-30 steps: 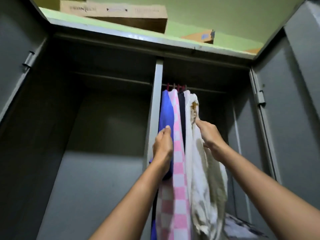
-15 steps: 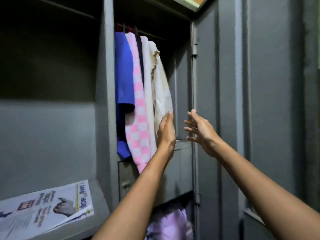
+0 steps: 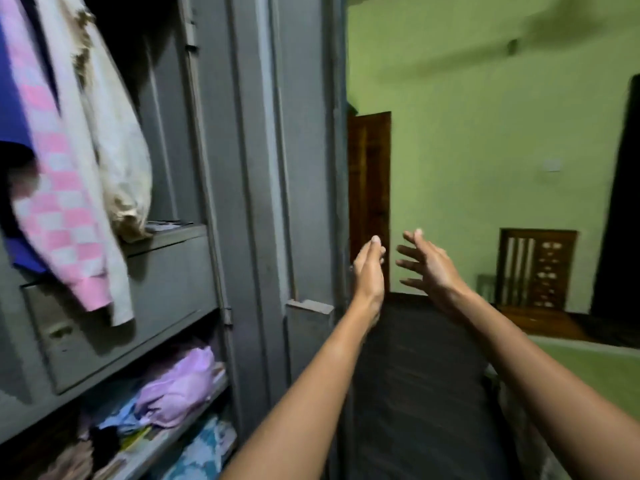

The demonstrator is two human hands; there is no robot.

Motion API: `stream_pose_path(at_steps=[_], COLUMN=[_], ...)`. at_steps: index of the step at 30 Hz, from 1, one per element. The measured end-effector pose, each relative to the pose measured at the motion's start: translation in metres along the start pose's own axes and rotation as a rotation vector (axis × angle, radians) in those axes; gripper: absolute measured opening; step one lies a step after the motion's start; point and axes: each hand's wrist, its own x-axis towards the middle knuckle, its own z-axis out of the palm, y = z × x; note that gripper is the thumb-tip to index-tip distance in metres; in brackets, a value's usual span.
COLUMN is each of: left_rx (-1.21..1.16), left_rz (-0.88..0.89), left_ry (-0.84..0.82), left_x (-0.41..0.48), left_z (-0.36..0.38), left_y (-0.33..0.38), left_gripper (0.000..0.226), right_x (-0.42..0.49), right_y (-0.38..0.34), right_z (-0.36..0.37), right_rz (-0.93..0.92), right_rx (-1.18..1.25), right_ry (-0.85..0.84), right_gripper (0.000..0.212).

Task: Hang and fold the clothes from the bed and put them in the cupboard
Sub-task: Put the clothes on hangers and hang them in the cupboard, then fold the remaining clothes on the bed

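Note:
The grey metal cupboard (image 3: 180, 292) fills the left of the head view with its door (image 3: 263, 168) swung open. Inside hang a blue garment (image 3: 10, 98), a pink-and-white checked garment (image 3: 62, 202) and a cream garment (image 3: 117, 143). Folded clothes, among them a lilac one (image 3: 180, 382), lie on the lower shelf. My left hand (image 3: 369, 271) and my right hand (image 3: 427, 268) are raised side by side to the right of the door edge, fingers straight and spread, holding nothing and apart from the clothes.
A grey drawer front (image 3: 114, 317) sits below the hanging clothes. A dark surface (image 3: 415, 375) stretches ahead under my arms. Beyond it are a green wall (image 3: 485, 116), a wooden door (image 3: 369, 188) and a carved wooden panel (image 3: 536, 268). A green surface (image 3: 588, 368) lies at right.
Both hands have let go of the hanging clothes and drawn away to the right. My view has swung down and right, from the cupboard's rail toward the room.

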Motion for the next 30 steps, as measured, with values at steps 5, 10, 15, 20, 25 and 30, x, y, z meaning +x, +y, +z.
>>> stream_pose_path(at_steps=[5,10,15,20,25,30], left_rx=[-0.038,-0.080,-0.150,-0.128,-0.108,-0.114], left_rz=[-0.101,-0.156,-0.192,-0.222,-0.262,-0.295], left_ry=[-0.165,-0.280,-0.389,-0.464,-0.504,-0.538], left_x=[-0.017,-0.036,-0.057,-0.062,-0.047,-0.010], left_z=[0.105,0.210,0.295,0.356,0.400,0.433], left_y=[-0.027,-0.058,-0.084,-0.116,-0.154,-0.202], left_gripper=[0.043,0.043,0.042,0.044,0.045,0.048], right_x=[-0.020,-0.041,-0.062,-0.069,-0.055,-0.021], right_y=[-0.003,-0.006,-0.008,0.003,0.024,0.055], right_z=[-0.124,-0.242,-0.331,-0.401,-0.450,-0.484], right_rz=[0.033,0.053,0.055,0.092,0.142,0.170], right_rx=[-0.066,-0.077,-0.103,-0.149,-0.162,-0.164], right_ry=[0.205,0.391,0.499,0.593,0.654,0.666], right_gripper=[0.051,0.051,0.041,0.050,0.049,0.052])
